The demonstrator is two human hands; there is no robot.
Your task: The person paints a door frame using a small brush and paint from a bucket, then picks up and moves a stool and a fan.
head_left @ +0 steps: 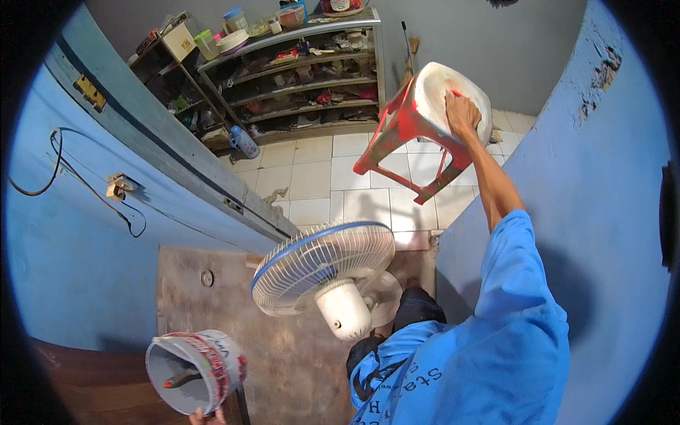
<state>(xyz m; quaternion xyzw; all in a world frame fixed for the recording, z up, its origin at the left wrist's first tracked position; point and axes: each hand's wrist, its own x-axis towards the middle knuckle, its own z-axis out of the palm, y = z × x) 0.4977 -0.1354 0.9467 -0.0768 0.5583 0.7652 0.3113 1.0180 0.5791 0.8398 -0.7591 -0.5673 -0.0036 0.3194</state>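
My right hand (463, 113) reaches out at upper right and grips a red plastic stool (404, 131) at the middle of its worn, whitish seat. The stool is tilted, its legs toward the left and below. At the lower left, my left hand (206, 417) is closed on the rim of a white bucket (225, 365) with red print. Only its fingers show at the picture's lower edge. The bucket leans with its mouth toward the left, and inside lies a tool with an orange-red end (178, 380), its kind unclear.
A white and blue fan (333, 265) stands close before me. A doorway with a grey-blue frame (163, 134) opens onto white floor tiles (308, 180). Beyond are a cluttered shelf (304, 85), a blue flask (244, 142) and a broom (409, 57). Brown wooden furniture (92, 386) sits at lower left.
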